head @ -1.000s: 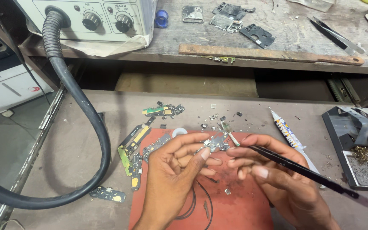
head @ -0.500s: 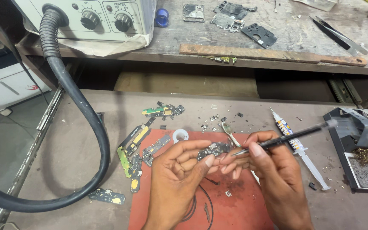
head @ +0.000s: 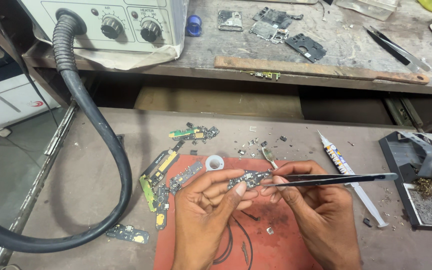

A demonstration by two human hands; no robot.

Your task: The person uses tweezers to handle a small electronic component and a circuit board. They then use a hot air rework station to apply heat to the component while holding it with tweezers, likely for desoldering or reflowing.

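Note:
My left hand (head: 211, 202) pinches a small dark circuit board (head: 248, 178) between thumb and fingertips, held above the red work mat (head: 271, 235). My right hand (head: 316, 210) grips black tweezers (head: 336, 178) lying nearly level, their tips touching the board's right end and their back end pointing right. Both hands meet at the board over the mat's upper part.
Several small green and yellow circuit boards (head: 163, 172) lie left of the mat, a solder roll (head: 214, 162) at its top edge. A thick black hose (head: 101, 150) loops at left from a hot-air station (head: 121, 25). A syringe (head: 348, 172) and a soldering stand (head: 421, 175) sit right.
The tool in my right hand has swung from pointing down-right to nearly level, and the hands now hold the board a little higher, with its tips at the board.

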